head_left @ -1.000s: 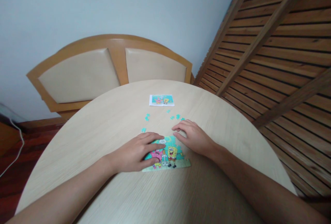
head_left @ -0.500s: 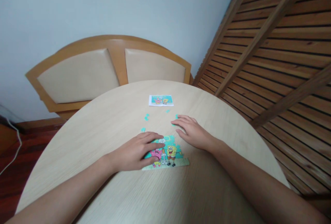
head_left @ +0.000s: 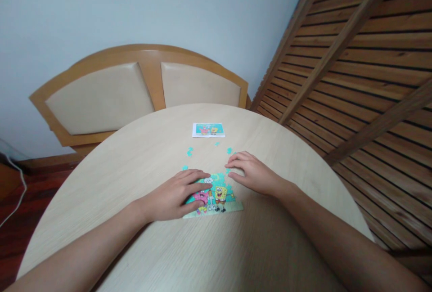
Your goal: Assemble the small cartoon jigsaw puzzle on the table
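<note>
A partly assembled cartoon jigsaw puzzle (head_left: 221, 197) lies on the table, its top and right edges uneven. My left hand (head_left: 180, 195) rests flat on its left side, fingers spread, covering part of the pink figure. Just off the puzzle's upper right is my right hand (head_left: 251, 172), with a small teal puzzle piece (head_left: 228, 171) at its thumb and index fingertips. Another teal piece (head_left: 229, 150) lies beyond those fingers. More loose pieces (head_left: 190, 151) are scattered above the puzzle, and one piece (head_left: 185, 168) sits near my left knuckles.
A picture card (head_left: 208, 130) showing the cartoon figures lies toward the far side of the round wooden table (head_left: 286, 148). Behind the table stands a padded bench back (head_left: 101, 98) against the wall. A slatted wooden screen (head_left: 364, 58) leans in at the right.
My right hand has drawn a teal piece toward the puzzle, uncovering the piece beyond it. My left hand stays on the puzzle. The view has shifted slightly.
</note>
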A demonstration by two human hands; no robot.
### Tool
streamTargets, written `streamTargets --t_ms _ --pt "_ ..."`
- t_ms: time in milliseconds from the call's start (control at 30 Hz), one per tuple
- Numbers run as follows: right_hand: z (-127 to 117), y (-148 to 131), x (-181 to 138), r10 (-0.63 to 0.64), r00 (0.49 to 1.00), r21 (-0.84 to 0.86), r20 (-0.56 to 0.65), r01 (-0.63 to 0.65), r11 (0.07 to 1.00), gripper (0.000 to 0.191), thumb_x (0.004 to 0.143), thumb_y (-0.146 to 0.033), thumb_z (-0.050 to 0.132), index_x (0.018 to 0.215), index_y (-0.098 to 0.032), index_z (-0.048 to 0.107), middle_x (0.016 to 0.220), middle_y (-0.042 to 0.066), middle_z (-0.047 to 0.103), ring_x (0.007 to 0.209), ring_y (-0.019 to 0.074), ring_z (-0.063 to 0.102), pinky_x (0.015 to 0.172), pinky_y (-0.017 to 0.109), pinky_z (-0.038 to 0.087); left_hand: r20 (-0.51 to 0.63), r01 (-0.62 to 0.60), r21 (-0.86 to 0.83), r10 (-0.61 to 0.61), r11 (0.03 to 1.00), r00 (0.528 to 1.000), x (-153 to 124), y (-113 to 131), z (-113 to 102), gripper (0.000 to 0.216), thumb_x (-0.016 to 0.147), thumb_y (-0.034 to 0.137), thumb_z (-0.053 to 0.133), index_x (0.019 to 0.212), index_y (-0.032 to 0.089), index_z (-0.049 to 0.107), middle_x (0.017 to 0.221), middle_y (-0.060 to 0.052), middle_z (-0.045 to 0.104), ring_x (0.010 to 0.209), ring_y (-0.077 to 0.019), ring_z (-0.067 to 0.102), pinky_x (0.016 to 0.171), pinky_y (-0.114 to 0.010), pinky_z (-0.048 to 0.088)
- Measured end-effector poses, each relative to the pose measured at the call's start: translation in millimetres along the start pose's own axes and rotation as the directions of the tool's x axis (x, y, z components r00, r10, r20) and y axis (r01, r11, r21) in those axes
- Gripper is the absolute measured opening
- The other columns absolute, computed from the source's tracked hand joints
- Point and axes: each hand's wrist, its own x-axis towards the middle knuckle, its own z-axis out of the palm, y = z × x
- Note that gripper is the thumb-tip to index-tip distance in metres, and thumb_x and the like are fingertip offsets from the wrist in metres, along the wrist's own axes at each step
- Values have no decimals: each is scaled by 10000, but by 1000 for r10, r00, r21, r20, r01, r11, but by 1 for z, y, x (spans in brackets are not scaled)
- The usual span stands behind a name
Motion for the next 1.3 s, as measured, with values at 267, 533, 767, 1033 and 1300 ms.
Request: streamTargets --t_ms 267,533,767,1033,1300 --pt "-6 -1 -1 13 997 67 72 -18 998 185 935 -309 667 1085 -245 754 1112 79 706 1116 268 601 1018 456 447 -10 2 -11 -2 1000 1000 0 1 -1 419 1007 365 566 1415 269 550 1455 -124 533 1326 -303 515 1094 -506 453" --pt "-4 -5 -1 -15 995 135 98 1 991 175 945 -280 656 1096 -248 739 1119 69 702 1116 250 613 1032 435 438 3 12 -2 -12 1000 1000 0 1 -1 421 1014 369 554 1424 270 545 1460 -125 530 1328 -303 514 1105 -512 446" --pt "-3 -5 -1 58 997 113 53 -64 992 183 892 -308 728 1056 -227 717 1099 73 693 1118 262 598 1017 441 443 -1 1 0 -1 1000 1000 1 2 -1 427 1008 352 564 1426 267 542 1455 -128 534 1323 -303 517 1096 -508 453" --pt "0 -2 -2 61 997 152 45 -68 986 160 872 -281 746 989 -216 658 1070 61 685 1100 251 590 997 421 443 15 2 13 -2 1000 1000 1 1 -1 417 1017 359 552 1421 259 544 1466 -127 520 1341 -296 500 1108 -502 447" --pt "0 -2 0 148 986 267 70 -162 950 125 860 -277 741 914 -200 658 948 38 707 930 220 649 862 361 482 15 17 7 -17 1000 1000 0 0 0 425 1017 367 551 1431 271 541 1475 -120 519 1349 -300 500 1119 -509 438"
